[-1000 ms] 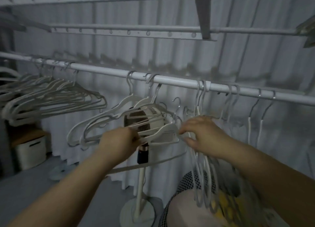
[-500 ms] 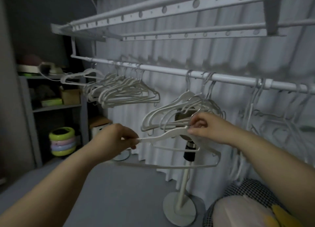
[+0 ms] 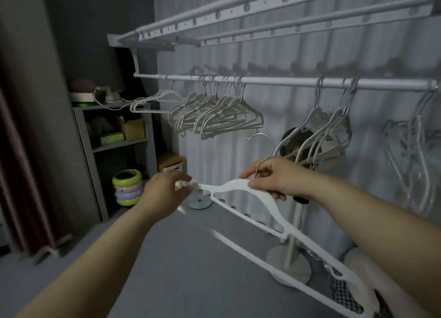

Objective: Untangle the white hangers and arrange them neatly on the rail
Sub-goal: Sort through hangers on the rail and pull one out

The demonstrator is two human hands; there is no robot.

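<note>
A white hanger (image 3: 253, 193) is held free of the rail (image 3: 274, 80), below it and in front of the curtain, tilted so its far end drops toward the lower right. The right hand (image 3: 274, 178) has a closed grip on its neck, thumb and fingers pinched where the metal hook (image 3: 261, 139) rises; the hook points up and left, touching nothing. The left hand (image 3: 164, 191) has its fingers closed on the hanger's left shoulder tip, though blur there makes the exact hold hard to judge.

On the rail, a tidy bunch of hangers (image 3: 214, 117) hangs left of centre, one single hanger (image 3: 157, 100) at the far left, another cluster (image 3: 327, 131) to the right, and a looser, blurred group (image 3: 415, 150) at the right edge. A grey shelf (image 3: 114, 145) stands at the left, with stacked coloured rings (image 3: 127, 188) on the floor beside it.
</note>
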